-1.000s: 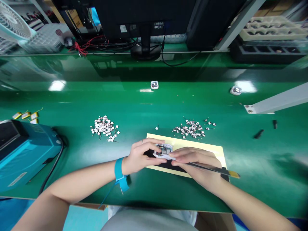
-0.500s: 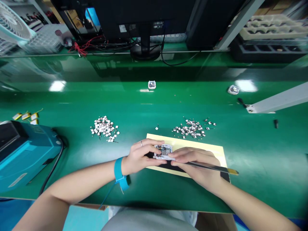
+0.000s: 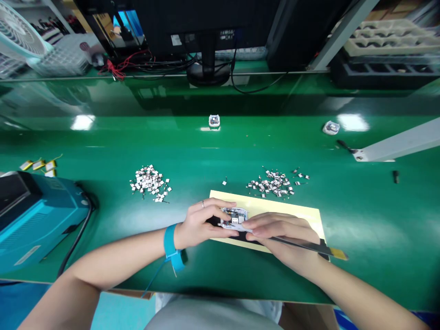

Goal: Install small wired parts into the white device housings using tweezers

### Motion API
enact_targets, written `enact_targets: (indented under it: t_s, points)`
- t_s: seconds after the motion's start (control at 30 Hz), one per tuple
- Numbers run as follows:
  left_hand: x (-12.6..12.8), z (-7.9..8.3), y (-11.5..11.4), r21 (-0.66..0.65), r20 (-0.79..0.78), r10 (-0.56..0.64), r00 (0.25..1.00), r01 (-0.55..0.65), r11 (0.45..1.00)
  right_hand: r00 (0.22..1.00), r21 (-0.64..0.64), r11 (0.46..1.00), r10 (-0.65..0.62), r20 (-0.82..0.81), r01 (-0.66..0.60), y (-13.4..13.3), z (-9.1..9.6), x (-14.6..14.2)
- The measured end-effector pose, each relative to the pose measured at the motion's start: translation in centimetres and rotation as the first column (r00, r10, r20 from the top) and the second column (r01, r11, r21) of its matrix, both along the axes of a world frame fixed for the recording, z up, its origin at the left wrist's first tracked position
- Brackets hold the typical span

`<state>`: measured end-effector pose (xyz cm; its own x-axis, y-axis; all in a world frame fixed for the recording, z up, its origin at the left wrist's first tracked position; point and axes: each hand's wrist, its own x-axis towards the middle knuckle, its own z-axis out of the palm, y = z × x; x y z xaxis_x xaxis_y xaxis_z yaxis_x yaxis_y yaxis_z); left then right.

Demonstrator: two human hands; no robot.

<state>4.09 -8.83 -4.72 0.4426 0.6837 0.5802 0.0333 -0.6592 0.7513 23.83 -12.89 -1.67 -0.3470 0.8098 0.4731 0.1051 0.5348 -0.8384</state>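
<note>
Between the thumb and fingers of my left hand (image 3: pixel 202 220) is a small white electronic device housing (image 3: pixel 237 217), its open face showing circuit parts and a silvery block. A blue wrist strap (image 3: pixel 169 243) circles my left wrist. My right hand (image 3: pixel 288 236) is closed on slim dark tweezers (image 3: pixel 305 244) with a yellow rear end pointing right. Their front end is hidden by my fingers, which touch the right edge of the housing. Under both hands lies a yellow-bordered mat (image 3: pixel 295 206) with a black middle.
Two piles of small white parts, a left pile (image 3: pixel 149 182) and a right pile (image 3: pixel 273 184), lie beyond the mat. Farther back sit two more white housings (image 3: pixel 214 121) (image 3: pixel 332 128). A teal machine (image 3: pixel 44 220) stands left near several batteries (image 3: pixel 38 164); a grey metal arm (image 3: pixel 405 140) juts in right.
The yellow end of the tweezers has swung slightly right and down. The housing has tilted a little in my left hand, which otherwise stays put.
</note>
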Motion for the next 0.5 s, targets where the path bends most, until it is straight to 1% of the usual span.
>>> enact_targets:
  t_s: [0.13,0.27,0.4,0.5]
  points:
    - [-0.01,0.04,0.02,0.006,0.003,0.004,1.000,-0.004,1.000,1.000,-0.010,1.000,-0.006,-0.003,0.006,0.12,0.04,-0.11]
    - [0.03,-0.01,0.04,0.020,-0.007,0.012,1.000,-0.012,1.000,0.998,-0.045,0.998,-0.055,-0.021,0.054,0.36,0.01,-0.51]
    - [-0.03,0.17,0.10,0.053,-0.012,0.019,1.000,-0.019,0.998,0.996,-0.065,0.995,-0.081,-0.039,0.078,0.34,0.08,-0.70]
    - [-0.16,0.51,0.18,0.106,-0.040,0.021,0.999,-0.017,0.994,0.994,-0.057,0.995,-0.090,-0.054,0.087,0.26,0.26,-0.73]
